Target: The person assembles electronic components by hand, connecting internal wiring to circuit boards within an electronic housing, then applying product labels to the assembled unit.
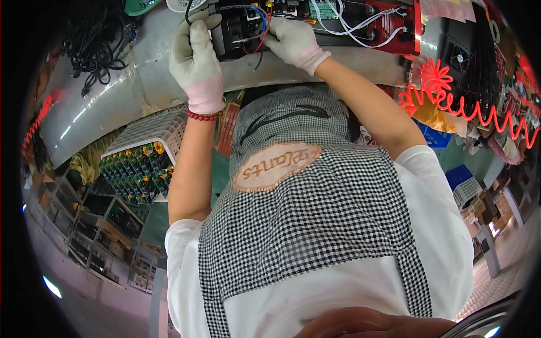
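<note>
At the top of the head view, a device with a red and black casing [416, 25] lies with its inside exposed on the metal bench. Inside it are a green circuit board [317, 9], white wires [360, 26] and thin red and blue wires [264, 28]. My left hand [195, 59], in a white glove, is at the casing's left end, its thumb and fingers closed round a black cable [188, 12]. My gloved right hand [294, 44] has its fingers curled at the near edge, beside the red and blue wires. What its fingertips pinch is hidden.
Tangled black cables [101, 50] lie on the bench [143, 79] at the left, near a green bowl [138, 5] and a white bowl [186, 4]. Below stands a white crate [149, 132] of green-and-black parts. Red coiled hoses [437, 93] hang at the right.
</note>
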`<state>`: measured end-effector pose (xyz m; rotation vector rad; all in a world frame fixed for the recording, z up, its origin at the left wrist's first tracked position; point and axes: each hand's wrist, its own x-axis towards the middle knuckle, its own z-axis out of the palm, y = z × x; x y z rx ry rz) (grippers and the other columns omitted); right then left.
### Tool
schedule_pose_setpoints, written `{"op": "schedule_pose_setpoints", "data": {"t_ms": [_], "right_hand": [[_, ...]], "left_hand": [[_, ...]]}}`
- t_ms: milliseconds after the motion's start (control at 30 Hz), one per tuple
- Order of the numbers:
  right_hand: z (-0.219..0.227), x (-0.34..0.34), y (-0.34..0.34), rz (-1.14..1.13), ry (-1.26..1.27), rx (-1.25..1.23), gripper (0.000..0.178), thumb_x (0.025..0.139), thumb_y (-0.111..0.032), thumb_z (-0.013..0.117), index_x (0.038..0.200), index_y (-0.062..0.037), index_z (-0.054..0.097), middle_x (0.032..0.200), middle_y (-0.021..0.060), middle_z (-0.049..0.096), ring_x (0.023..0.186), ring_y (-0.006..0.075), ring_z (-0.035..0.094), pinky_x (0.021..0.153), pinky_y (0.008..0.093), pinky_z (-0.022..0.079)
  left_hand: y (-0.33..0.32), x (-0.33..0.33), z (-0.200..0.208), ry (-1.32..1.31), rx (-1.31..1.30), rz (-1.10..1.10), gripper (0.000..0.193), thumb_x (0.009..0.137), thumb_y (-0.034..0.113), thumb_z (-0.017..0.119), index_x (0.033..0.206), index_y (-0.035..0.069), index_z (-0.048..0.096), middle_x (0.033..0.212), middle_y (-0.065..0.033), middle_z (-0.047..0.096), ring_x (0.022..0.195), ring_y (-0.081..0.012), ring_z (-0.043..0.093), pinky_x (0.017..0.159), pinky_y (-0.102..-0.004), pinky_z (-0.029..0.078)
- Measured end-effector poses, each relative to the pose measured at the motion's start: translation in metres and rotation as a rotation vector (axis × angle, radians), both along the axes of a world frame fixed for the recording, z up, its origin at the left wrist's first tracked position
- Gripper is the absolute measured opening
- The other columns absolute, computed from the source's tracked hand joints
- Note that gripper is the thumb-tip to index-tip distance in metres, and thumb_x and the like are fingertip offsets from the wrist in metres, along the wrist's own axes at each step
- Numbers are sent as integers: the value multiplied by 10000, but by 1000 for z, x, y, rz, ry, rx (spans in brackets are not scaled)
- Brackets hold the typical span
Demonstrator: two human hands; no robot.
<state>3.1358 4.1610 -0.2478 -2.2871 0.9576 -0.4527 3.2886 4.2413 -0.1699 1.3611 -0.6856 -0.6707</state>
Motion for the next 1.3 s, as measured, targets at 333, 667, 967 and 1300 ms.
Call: {"op": "schedule_pose_setpoints", "data": {"t_ms": [333,667,967,1300], "right_hand": [[4,5,-3,-16,22,109,260,849,-254,642,1052,-93,626,853,110,671,804,299,660,702,396,523],[6,-17,31,-286,-80,437,274,868,-251,628,1086,-84,625,958,77,690,878,226,681,793,334,530],[-3,-13,30,-282,-202,473,271,864,-245,609,1081,-82,628,924,88,680,831,260,666,742,355,518],[7,7,26,-257,-246,451,260,862,-248,614,1081,-109,631,934,84,668,831,264,657,743,351,520]], "left_hand": [[-1,5,2,-65,68,14,295,1000,180,526,1158,-67,564,1057,-187,681,995,-178,622,936,-278,457],[0,12,1,-118,45,25,265,992,171,534,1120,-57,576,1032,-165,686,929,-161,628,862,-265,486],[-1,12,11,-371,258,71,330,1020,258,491,1137,-35,591,1004,-131,688,951,-179,622,928,-320,471],[-8,12,16,-371,270,108,315,1011,273,517,1123,-15,581,944,-72,664,891,-124,588,860,-279,471]]}}
